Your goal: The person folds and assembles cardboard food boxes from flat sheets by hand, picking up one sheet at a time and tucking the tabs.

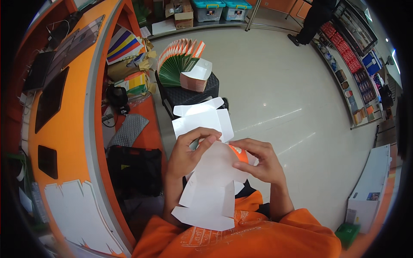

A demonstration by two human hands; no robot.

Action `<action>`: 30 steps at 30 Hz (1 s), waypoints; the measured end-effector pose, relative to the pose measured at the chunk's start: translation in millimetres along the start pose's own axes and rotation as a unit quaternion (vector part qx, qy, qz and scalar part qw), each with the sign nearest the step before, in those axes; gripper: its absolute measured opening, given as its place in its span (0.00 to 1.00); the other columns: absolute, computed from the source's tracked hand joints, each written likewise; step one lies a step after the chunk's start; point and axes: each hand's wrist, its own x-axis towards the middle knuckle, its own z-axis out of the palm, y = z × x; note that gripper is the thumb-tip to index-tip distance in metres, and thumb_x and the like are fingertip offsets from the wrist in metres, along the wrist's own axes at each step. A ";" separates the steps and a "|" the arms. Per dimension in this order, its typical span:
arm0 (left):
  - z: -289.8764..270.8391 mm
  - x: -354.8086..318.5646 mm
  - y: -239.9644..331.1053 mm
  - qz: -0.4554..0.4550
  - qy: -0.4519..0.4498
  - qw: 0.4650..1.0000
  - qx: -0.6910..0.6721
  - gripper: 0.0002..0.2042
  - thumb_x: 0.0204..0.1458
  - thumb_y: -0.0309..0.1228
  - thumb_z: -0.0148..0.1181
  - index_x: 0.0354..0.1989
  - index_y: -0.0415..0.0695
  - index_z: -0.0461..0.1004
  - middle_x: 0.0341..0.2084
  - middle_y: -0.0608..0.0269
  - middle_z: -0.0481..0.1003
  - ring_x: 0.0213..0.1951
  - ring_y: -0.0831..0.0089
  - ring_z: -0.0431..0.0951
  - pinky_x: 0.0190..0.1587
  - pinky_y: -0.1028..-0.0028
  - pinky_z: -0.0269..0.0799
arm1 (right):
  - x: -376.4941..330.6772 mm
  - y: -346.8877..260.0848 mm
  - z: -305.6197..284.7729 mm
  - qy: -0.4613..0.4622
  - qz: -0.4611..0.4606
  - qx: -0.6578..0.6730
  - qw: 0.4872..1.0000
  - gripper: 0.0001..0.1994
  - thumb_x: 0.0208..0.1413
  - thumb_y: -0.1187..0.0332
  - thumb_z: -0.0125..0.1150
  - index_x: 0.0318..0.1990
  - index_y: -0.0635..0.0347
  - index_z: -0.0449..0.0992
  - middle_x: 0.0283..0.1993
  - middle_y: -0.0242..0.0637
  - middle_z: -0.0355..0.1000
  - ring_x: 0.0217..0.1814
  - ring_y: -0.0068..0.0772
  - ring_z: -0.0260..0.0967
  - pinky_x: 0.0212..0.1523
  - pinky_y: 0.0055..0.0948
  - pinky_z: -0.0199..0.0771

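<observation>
A die-cut cardboard box blank (211, 180) with a white inner side lies over my lap, its flaps pointing toward me. My left hand (191, 150) pinches its far left edge with bent fingers. On the right edge, my right hand (260, 159) grips with the thumb on top; an orange printed patch (240, 157) shows beside that thumb. Beyond my fingers extends a white flapped panel (198, 122). Whether it belongs to the same blank is hidden by my hands. A nested stack of folded cardboard trays (196, 74) rests on a black stool (189, 95), beside fanned green-and-orange cartons (172, 69).
To my left runs an orange counter (92, 64) carrying white flat blanks (77, 215) and dark tablets (47, 161). Below it sits a black bag (135, 170). Lidded plastic bins (208, 10) stand at the back. Stocked shelves (348, 73) line the right; a person (316, 19) stands near them.
</observation>
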 end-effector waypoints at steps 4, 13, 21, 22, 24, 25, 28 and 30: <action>15.3 12.1 7.5 0.108 0.163 0.968 0.158 0.08 0.59 0.27 0.60 0.41 0.34 0.77 0.38 0.56 0.80 0.40 0.72 0.80 0.47 0.74 0.73 | 15.5 -1.9 11.7 0.092 -0.003 -0.130 0.987 0.19 0.47 0.75 0.71 0.50 0.63 0.81 0.36 0.43 0.79 0.35 0.35 0.77 0.40 0.30 0.75; 51.2 -17.6 22.8 0.009 0.115 0.991 0.070 0.09 0.54 0.22 0.66 0.41 0.33 0.75 0.34 0.57 0.78 0.35 0.74 0.80 0.39 0.77 0.77 | 21.5 -9.5 9.5 0.048 -0.049 -0.146 0.987 0.24 0.47 0.78 0.69 0.55 0.58 0.78 0.39 0.41 0.77 0.35 0.37 0.77 0.36 0.30 0.77; 57.1 -15.6 -2.9 0.056 0.215 0.975 0.015 0.05 0.61 0.22 0.57 0.39 0.31 0.73 0.32 0.55 0.77 0.36 0.74 0.81 0.42 0.77 0.76 | 15.5 -21.9 16.0 0.079 -0.061 -0.111 0.989 0.26 0.50 0.79 0.67 0.59 0.63 0.73 0.48 0.42 0.77 0.43 0.35 0.79 0.45 0.27 0.79; 58.1 -15.7 -2.5 0.054 0.214 0.975 0.014 0.05 0.61 0.22 0.57 0.39 0.31 0.73 0.32 0.55 0.77 0.36 0.74 0.81 0.42 0.77 0.76 | 12.6 -13.5 10.1 0.079 -0.015 -0.026 0.996 0.21 0.52 0.78 0.66 0.56 0.64 0.74 0.48 0.42 0.77 0.44 0.35 0.79 0.44 0.27 0.80; 59.6 -15.6 0.4 0.030 0.232 0.972 -0.026 0.06 0.63 0.24 0.54 0.40 0.31 0.71 0.33 0.54 0.78 0.37 0.74 0.81 0.42 0.77 0.76 | 8.6 -6.3 5.4 0.079 0.032 0.059 0.995 0.17 0.55 0.77 0.65 0.53 0.66 0.76 0.49 0.43 0.78 0.45 0.34 0.79 0.44 0.28 0.82; 60.6 -15.5 0.6 0.029 0.232 0.972 -0.027 0.06 0.63 0.24 0.54 0.40 0.31 0.71 0.33 0.54 0.78 0.37 0.74 0.81 0.42 0.77 0.76 | 6.1 -3.9 5.0 0.088 0.039 0.065 0.993 0.13 0.55 0.78 0.64 0.49 0.68 0.78 0.47 0.43 0.78 0.45 0.32 0.79 0.44 0.27 0.82; 64.4 -16.8 -0.2 0.015 0.216 0.975 -0.049 0.08 0.65 0.26 0.53 0.42 0.31 0.70 0.34 0.52 0.79 0.37 0.74 0.81 0.42 0.76 0.76 | 5.0 -8.7 8.5 0.114 0.043 0.070 0.990 0.07 0.56 0.79 0.63 0.42 0.70 0.80 0.45 0.42 0.79 0.43 0.30 0.79 0.44 0.25 0.82; 65.1 -17.1 0.3 -0.012 0.228 0.972 -0.059 0.08 0.63 0.24 0.56 0.44 0.31 0.70 0.37 0.52 0.79 0.40 0.73 0.81 0.45 0.76 0.76 | 5.3 -11.4 14.1 0.128 0.042 0.072 0.988 0.06 0.56 0.80 0.62 0.40 0.70 0.81 0.44 0.42 0.79 0.42 0.31 0.80 0.43 0.24 0.82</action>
